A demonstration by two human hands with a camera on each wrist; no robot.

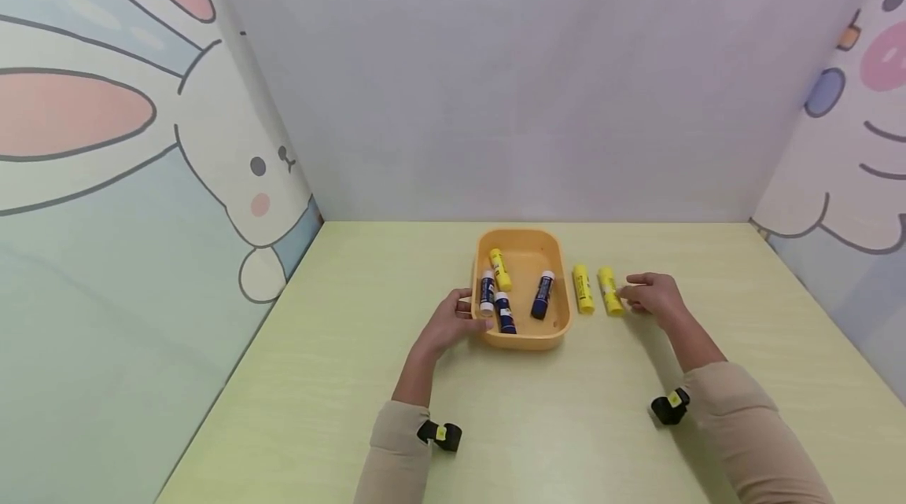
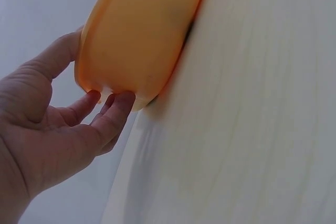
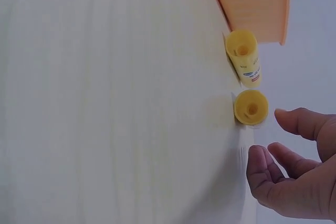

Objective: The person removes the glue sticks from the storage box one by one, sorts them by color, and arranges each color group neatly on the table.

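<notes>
My left hand (image 1: 449, 321) grips the left side of an orange plastic basket (image 1: 524, 343). In the left wrist view its thumb lies on the rim and the fingertips press the outer wall. Inside the basket lie a yellow glue stick (image 1: 500, 269) and three dark blue ones, one at the right (image 1: 543, 296) and two at the left, one of them white-capped. Two more yellow glue sticks lie on the table right of the basket, a nearer one (image 1: 583, 289) and an outer one (image 1: 610, 291). Beside the outer one hovers my right hand (image 1: 654, 296), fingers loosely bent, thumb apart, holding nothing.
The pale wooden table (image 1: 340, 347) meets a plain grey wall (image 1: 510, 95) at the back. Side walls with cartoon animals, one a rabbit (image 1: 233, 142), flank it. A black band with a small device (image 1: 440, 434) sits on each sleeve.
</notes>
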